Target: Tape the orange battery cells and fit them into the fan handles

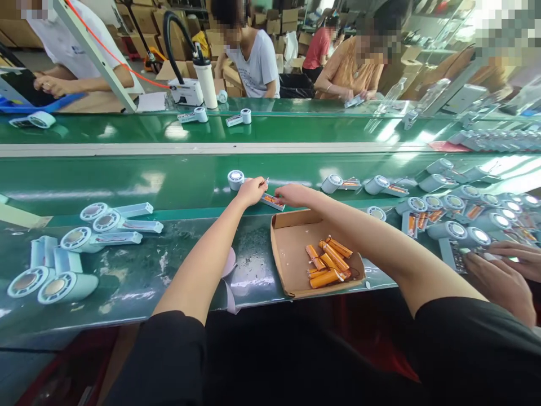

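Note:
A pale blue handheld fan (235, 180) lies on the green conveyor belt in front of me, its handle open with an orange battery (270, 198) inside. My left hand (252, 190) is closed around the fan near the neck, and thin wire ends show at its fingertips. At the handle's other end, my right hand (291, 194) has its fingers pinched on the battery; the exact grip is partly hidden. Just below my right forearm, a shallow cardboard box (281, 270) holds several orange batteries (332, 256) with wires.
Several fan bodies (78, 239) lie at left on the table. Many fans with batteries (431, 203) crowd the right, where another person's hands (502, 276) work. A pink ribbon roll (229, 262) lies near the box. Co-workers sit beyond the far belt (147, 131).

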